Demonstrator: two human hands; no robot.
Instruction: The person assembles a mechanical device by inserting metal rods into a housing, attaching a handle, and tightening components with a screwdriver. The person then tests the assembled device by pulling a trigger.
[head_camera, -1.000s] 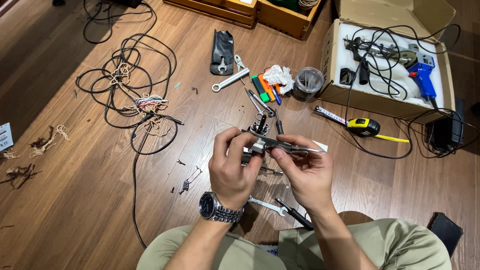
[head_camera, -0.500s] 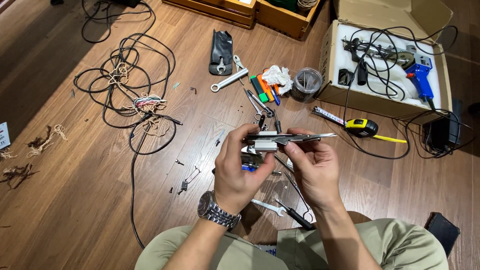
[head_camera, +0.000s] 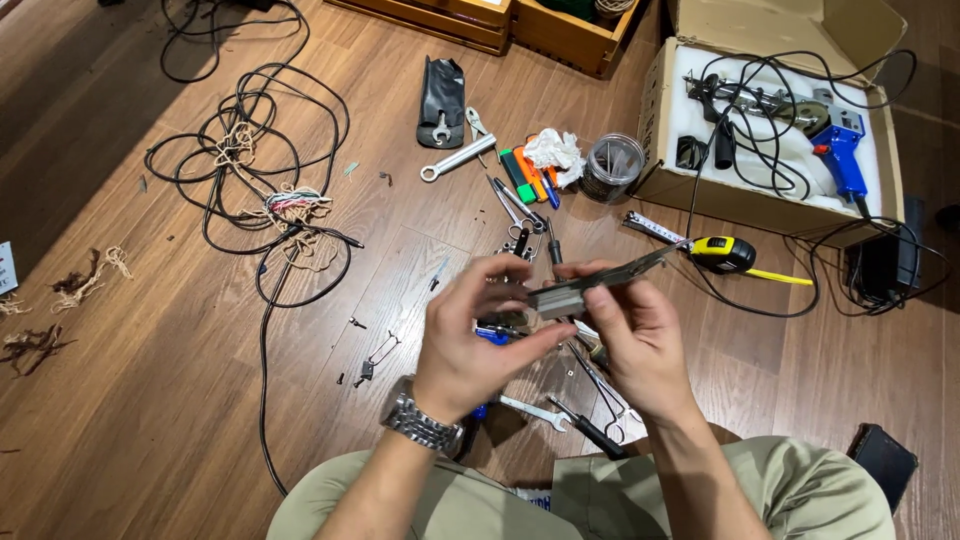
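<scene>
A brown wood-plank floor (head_camera: 150, 420) is seen throughout, lit brightly across the middle and shadowed toward the upper left corner. Wooden crates (head_camera: 520, 25) are set along the top edge. An open cardboard box (head_camera: 770, 205) lined with white foam is placed at the upper right. Black cables (head_camera: 250, 140) are coiled loosely on the planks at left.

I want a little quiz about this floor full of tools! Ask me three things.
1. True or false: both hands hold the grey metal part.
2. What colour is the tape measure? A red, B yellow, C green.
3. Which wrist wears the watch?

Key: 1 true: left hand and right hand both grip it. 2 B. 3 left.
</scene>
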